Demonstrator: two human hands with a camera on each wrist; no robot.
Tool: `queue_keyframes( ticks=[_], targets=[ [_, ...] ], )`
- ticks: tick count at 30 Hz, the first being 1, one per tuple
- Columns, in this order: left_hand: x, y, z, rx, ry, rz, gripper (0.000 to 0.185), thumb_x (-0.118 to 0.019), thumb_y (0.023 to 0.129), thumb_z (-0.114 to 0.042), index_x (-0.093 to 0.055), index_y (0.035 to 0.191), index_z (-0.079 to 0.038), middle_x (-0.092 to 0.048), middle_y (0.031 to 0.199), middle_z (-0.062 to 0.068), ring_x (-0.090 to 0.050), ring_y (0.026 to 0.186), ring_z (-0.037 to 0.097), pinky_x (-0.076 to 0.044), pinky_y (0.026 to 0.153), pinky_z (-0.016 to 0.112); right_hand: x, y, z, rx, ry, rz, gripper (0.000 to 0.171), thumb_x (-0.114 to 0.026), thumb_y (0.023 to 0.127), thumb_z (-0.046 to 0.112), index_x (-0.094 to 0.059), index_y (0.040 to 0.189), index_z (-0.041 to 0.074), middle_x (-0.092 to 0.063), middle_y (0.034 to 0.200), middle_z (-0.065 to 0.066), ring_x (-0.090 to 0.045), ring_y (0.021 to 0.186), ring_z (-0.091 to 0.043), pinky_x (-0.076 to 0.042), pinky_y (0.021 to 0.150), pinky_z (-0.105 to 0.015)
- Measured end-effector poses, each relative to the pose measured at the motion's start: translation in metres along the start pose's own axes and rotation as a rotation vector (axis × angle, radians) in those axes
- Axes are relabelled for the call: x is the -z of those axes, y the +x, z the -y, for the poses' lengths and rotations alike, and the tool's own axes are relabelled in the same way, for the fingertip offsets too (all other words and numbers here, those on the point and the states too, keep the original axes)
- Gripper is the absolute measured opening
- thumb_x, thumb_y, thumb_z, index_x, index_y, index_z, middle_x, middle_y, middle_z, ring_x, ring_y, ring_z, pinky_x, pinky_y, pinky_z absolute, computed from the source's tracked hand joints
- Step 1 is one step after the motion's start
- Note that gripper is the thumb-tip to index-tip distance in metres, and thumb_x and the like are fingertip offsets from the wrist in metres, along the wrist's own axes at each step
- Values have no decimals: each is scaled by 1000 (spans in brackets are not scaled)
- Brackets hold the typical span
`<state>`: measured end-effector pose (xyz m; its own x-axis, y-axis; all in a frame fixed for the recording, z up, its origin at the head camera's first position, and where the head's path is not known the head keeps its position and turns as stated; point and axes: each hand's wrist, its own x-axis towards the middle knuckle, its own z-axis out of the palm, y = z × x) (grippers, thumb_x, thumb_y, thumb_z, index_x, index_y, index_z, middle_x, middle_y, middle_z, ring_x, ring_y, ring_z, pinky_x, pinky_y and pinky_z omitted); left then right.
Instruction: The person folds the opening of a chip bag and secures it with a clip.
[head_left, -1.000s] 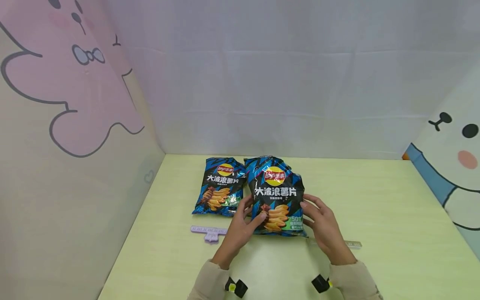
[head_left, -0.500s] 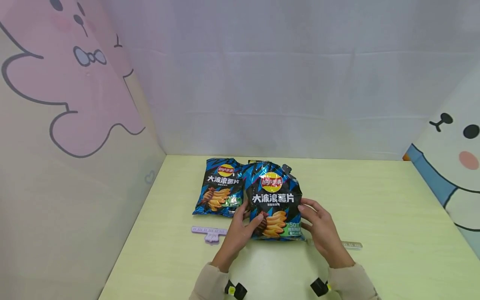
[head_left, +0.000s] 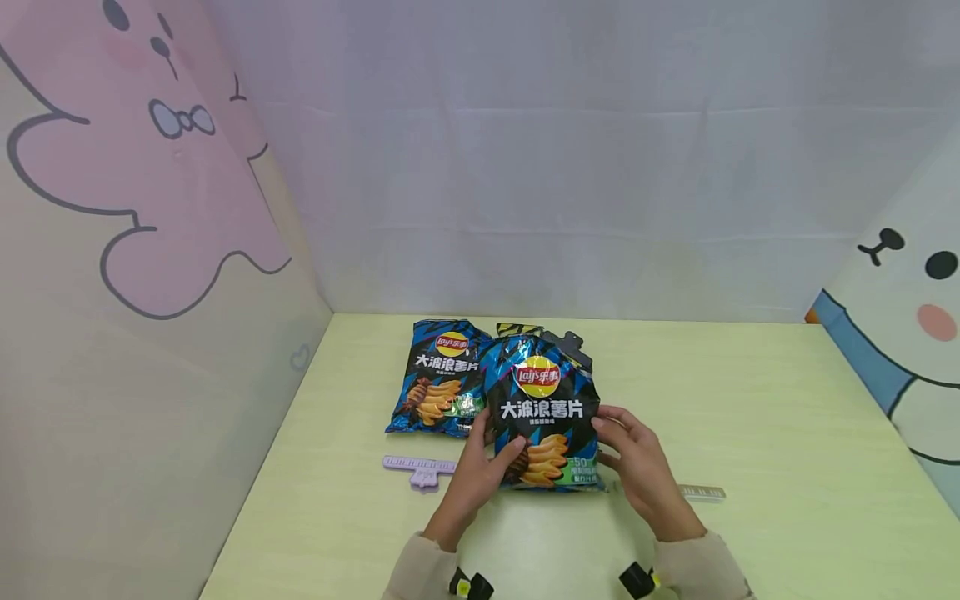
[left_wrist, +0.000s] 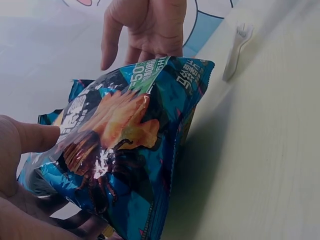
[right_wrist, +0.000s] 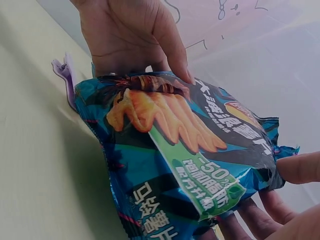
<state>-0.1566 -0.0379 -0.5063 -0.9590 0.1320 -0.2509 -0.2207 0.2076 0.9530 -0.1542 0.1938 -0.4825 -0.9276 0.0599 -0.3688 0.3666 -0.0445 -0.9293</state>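
Note:
A blue and black bag of Lay's potato chips [head_left: 543, 417] is held by both hands, its printed front towards the head camera. My left hand [head_left: 476, 475] grips its left side, thumb on the front and fingers behind. At the right edge my right hand [head_left: 643, 467] holds it, fingers partly hidden behind. The left wrist view shows the bag [left_wrist: 120, 130] tilted, its bottom seam over the table. In the right wrist view the far hand's thumb lies on the chip bag [right_wrist: 170, 145]. A second, matching chip bag [head_left: 437, 375] stands to the left, partly covered.
A purple sealing clip [head_left: 422, 468] lies left of the left hand. A pale sealing clip [head_left: 702, 493] lies partly behind the right wrist. Beyond the held bag show a dark clip [head_left: 572, 345] and a yellow and black patterned edge [head_left: 517, 329]. A white curtain [head_left: 570, 208] closes the back.
Both hands have drawn the held chip bag down and slightly left, nearer the body. The dark clip and the yellow patterned edge behind it have come into view.

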Motion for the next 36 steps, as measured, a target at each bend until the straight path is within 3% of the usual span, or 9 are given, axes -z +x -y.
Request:
queue_keyframes(
  ticks=[7, 23, 29, 36],
  targets=[
    [1, 3, 4, 13, 8, -6, 89, -65, 96, -49, -19, 160, -8, -35, 161, 20, -39, 142, 43, -40, 113, 63, -3, 0, -3, 4, -13, 7, 43, -54, 105, 28, -47, 139, 2, -51, 141, -11, -52, 117, -22, -48, 98, -34],
    [6, 0, 9, 20, 20, 34, 93, -65, 95, -50, -17, 162, -7, -33, 161, 23, -36, 146, 47, -42, 112, 61, -4, 4, -6, 18, -15, -9, 40, -57, 104, 29, -53, 134, 3, -63, 121, 2, -56, 110, -18, -50, 97, -34],
    [10, 0, 12, -12, 20, 63, 91, -65, 96, -49, -18, 161, -7, -37, 159, 23, -42, 142, 44, -45, 112, 55, -2, 6, -2, 32, -38, -15, 41, -56, 104, 28, -51, 139, 5, -66, 128, -1, -62, 108, -8, -53, 99, -31],
    [17, -1, 11, -35, 72, 83, 83, -63, 97, -47, -24, 160, -10, -43, 154, 24, -50, 137, 44, -50, 107, 54, -3, 9, 4, 99, -120, -30, 39, -56, 105, 24, -55, 141, 8, -60, 144, -13, -65, 107, -2, -54, 99, -24]
  ],
)
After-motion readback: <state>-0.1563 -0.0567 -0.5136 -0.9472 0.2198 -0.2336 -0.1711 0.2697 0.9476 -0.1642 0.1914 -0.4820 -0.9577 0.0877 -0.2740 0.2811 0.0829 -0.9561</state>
